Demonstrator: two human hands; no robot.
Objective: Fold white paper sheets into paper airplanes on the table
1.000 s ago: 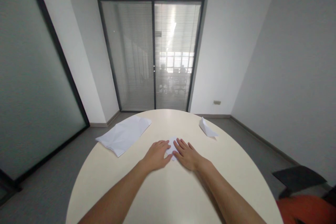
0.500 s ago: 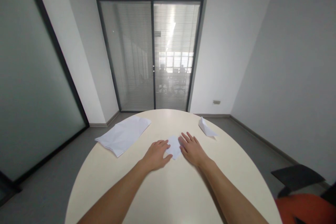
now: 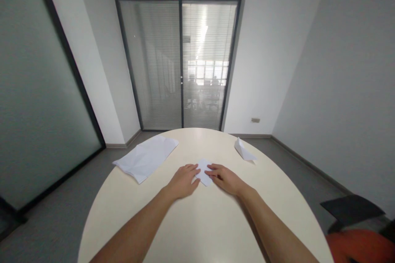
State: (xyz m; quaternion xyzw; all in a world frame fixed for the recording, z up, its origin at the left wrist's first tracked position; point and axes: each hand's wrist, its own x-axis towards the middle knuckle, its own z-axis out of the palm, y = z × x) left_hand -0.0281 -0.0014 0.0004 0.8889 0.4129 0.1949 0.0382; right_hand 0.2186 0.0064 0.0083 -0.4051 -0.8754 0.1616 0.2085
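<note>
A small folded piece of white paper point(image 3: 203, 172) lies flat on the table between my hands. My left hand point(image 3: 184, 178) rests at its left side with the fingertips on its edge, thumb and fingers apart. From the right, my right hand point(image 3: 224, 177) has its fingers bent and drawn together on the paper's right edge. The underside of that grip is hidden.
The round cream table point(image 3: 197, 226) carries a stack of white paper sheets point(image 3: 148, 156) at the left and a folded white paper point(image 3: 244, 152) standing up partly at the right. A red and black chair point(image 3: 359, 244) is beside the table at the lower right.
My right hand has gone from spread fingers beside the paper to bent fingers on its right edge. The left hand stays nearly in place.
</note>
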